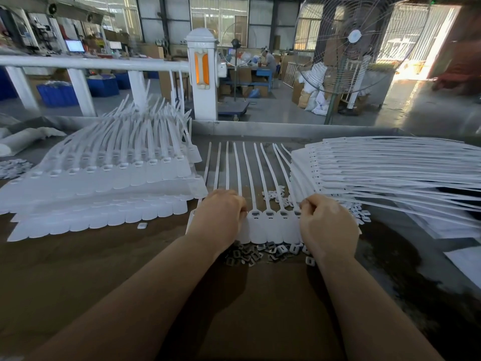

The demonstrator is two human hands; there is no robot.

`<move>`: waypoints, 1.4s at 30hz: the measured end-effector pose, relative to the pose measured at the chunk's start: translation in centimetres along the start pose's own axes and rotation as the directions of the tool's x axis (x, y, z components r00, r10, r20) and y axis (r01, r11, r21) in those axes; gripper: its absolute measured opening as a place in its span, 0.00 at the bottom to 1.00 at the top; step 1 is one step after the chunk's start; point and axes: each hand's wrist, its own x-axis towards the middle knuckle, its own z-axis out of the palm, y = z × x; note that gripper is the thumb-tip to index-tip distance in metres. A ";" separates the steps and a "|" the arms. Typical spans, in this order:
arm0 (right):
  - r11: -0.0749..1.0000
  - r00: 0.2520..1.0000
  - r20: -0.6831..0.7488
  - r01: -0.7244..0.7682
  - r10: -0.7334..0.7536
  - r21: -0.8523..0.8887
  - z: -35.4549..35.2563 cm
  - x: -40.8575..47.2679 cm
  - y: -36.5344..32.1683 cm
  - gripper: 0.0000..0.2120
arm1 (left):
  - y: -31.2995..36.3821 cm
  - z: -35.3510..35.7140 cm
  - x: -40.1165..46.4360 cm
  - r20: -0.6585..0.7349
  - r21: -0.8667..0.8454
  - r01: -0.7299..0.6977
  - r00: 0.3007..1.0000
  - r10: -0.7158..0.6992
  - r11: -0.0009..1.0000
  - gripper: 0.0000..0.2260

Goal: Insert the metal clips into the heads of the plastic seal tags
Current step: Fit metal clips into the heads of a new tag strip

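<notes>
Both hands sit on the strip of seal tags (270, 225) flat on the counter (130, 269). Left hand (221, 217) curls over its end, apparently steadying it; right hand (326, 225) has a pinched grip at a head, contents hidden. Metal clips (263, 252) lie heaped just below, within reach.

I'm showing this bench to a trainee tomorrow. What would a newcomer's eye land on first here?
Probably the two hands, left hand and right hand, both curled over a strip of white seal tags at the bench's centre, with loose metal clips heaped just below it. Next, the big fanned tag stacks: one on the left, one on the right. Behind stands a large fan.
</notes>
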 end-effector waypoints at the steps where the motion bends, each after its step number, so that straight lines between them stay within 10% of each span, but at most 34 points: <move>1: 1.000 1.000 -0.001 0.003 -0.003 -0.004 0.0 0.0 0.0 0.11 | 0.0 0.0 0.0 0.005 -0.013 0.009 1.000 -0.008 1.000 0.11; 16: 0.999 1.000 0.024 -0.020 0.019 0.049 0.0 0.1 0.1 0.11 | -0.2 -0.9 -0.5 0.069 -0.099 0.069 0.996 -0.062 0.993 0.11; 29: 0.991 0.995 0.074 -0.081 0.074 0.110 -0.2 0.3 0.0 0.10 | 5.6 0.0 -1.2 0.201 -0.161 -0.298 0.923 0.327 0.941 0.10; 42: 0.993 0.996 0.066 -0.070 0.064 0.094 -0.2 0.2 0.1 0.11 | 1.9 -0.8 0.4 0.124 -0.561 0.191 0.981 -0.146 0.806 0.05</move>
